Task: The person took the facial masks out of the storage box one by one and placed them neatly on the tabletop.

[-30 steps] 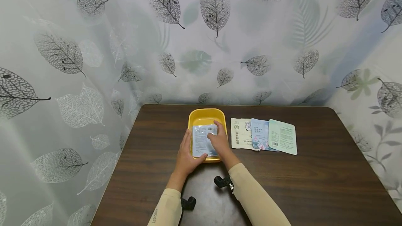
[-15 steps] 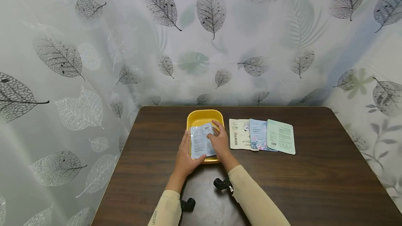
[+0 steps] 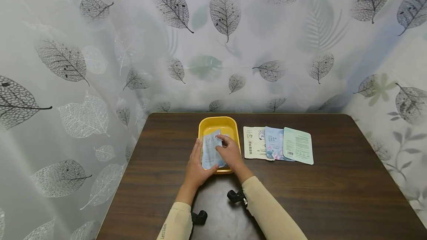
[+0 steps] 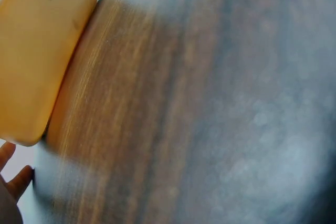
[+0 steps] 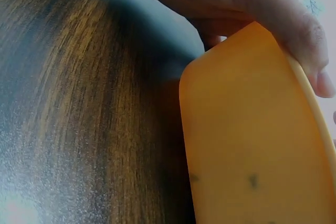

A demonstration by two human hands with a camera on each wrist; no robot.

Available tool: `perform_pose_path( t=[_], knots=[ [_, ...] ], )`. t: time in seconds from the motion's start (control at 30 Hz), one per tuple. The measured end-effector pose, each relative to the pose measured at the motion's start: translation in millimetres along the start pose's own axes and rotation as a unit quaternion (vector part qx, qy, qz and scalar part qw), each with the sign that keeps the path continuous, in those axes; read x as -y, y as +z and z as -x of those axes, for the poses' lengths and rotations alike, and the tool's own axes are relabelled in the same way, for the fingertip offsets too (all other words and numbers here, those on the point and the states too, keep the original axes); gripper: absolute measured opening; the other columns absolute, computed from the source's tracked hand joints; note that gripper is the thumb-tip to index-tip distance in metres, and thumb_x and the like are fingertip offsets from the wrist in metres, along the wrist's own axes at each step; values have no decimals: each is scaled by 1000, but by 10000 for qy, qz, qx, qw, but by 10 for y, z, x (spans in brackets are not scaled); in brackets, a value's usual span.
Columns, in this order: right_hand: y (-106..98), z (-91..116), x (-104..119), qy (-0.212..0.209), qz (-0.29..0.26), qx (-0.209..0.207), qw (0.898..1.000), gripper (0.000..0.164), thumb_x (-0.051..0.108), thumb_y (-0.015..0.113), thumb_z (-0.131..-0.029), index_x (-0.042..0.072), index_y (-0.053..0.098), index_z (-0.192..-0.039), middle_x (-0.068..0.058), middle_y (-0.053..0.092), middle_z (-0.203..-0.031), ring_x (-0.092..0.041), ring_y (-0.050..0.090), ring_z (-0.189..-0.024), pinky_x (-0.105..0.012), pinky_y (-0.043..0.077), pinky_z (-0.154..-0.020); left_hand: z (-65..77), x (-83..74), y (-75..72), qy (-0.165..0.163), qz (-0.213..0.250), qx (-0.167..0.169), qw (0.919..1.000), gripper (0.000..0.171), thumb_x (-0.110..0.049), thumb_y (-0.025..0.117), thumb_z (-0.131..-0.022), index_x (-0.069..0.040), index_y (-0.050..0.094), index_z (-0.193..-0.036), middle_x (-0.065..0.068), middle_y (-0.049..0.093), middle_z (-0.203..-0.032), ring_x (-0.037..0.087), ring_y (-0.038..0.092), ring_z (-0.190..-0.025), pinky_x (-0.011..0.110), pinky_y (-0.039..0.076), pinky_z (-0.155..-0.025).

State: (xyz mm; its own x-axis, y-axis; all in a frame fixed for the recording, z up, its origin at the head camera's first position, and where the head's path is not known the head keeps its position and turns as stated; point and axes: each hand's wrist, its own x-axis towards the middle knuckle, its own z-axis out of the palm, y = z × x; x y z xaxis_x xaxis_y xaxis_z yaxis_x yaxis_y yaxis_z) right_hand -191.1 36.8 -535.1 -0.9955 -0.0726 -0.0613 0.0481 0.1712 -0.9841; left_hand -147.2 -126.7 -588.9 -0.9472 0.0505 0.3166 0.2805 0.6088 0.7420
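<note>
A flat light-blue packet (image 3: pixel 209 153) with printed text lies tilted in a yellow plastic tray (image 3: pixel 218 120). My left hand (image 3: pixel 197 167) holds the tray at its near left corner, fingers along the left side and thumb over the near rim. From the right wrist view, that thumb (image 5: pixel 294 19) hooks over the edge of the tray (image 5: pixel 247 124). Over the tray's right half, my right hand (image 3: pixel 231 155) pinches the packet's right edge between thumb and index finger. Part of another packet (image 3: pixel 227 135) shows beneath. Fingertips (image 4: pixel 20 182) appear below the tray (image 4: pixel 44 56) in the left wrist view.
Right of the tray, a cream packet (image 3: pixel 254 143), a blue flowered packet (image 3: pixel 275 140) and a mint-green packet (image 3: pixel 299 145) overlap in a row on the brown wooden table (image 3: pixel 333 192). A leaf-patterned curtain (image 3: pixel 200 47) hangs behind the table.
My right hand has moved slightly left, drawing the light-blue packet's right edge up and inward, uncovering part of a packet beneath. My left hand stays on the tray.
</note>
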Motion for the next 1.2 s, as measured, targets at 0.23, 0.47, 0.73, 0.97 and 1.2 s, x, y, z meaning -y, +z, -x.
perform_pose_path(
  t=[0.23, 0.47, 0.73, 0.97, 1.2],
  knots=[
    [9, 26, 11, -309, 847, 274, 9956, 58, 12, 66, -91, 12, 55, -148, -9, 56, -151, -29, 61, -127, -48, 52, -104, 4, 2, -3, 75, -49, -63, 9999, 107, -50, 81, -74, -5, 33, -159, 9, 23, -171, 37, 34, -152, 64, 38, -113],
    [5, 42, 6, -458, 953, 676, 9921, 65, 15, 64, -95, 12, 43, -156, -9, 43, -162, -32, 51, -141, -50, 48, -109, 4, 14, -9, 84, -33, -56, 9999, 106, -49, 80, -75, -4, 32, -159, 12, 24, -170, 37, 33, -152, 65, 38, -113],
    [12, 37, 9, -490, 565, 253, 9969, 64, 12, 63, -95, 15, 43, -156, -6, 40, -163, -30, 63, -125, -42, 58, -92, -1, 7, -5, 171, -78, -136, 9997, 105, -49, 81, -75, -3, 35, -157, 11, 26, -170, 39, 35, -151, 65, 39, -112],
    [-13, 36, 21, -708, 104, 30, 9974, 64, 7, 61, -95, 17, 44, -156, -6, 40, -163, -29, 67, -113, -34, 59, -83, -14, 1, 9, 136, -6, -110, 9998, 105, -49, 81, -74, -4, 35, -157, 12, 26, -169, 40, 36, -150, 66, 39, -111],
    [-34, 59, 73, -1019, 243, -242, 9942, 63, 7, 59, -95, 18, 45, -155, -3, 43, -162, -28, 64, -122, -39, 57, -90, -12, 2, 7, 72, -10, -92, 9999, 107, -49, 81, -73, -8, 34, -159, 11, 25, -170, 39, 35, -151, 64, 39, -113]
  ],
)
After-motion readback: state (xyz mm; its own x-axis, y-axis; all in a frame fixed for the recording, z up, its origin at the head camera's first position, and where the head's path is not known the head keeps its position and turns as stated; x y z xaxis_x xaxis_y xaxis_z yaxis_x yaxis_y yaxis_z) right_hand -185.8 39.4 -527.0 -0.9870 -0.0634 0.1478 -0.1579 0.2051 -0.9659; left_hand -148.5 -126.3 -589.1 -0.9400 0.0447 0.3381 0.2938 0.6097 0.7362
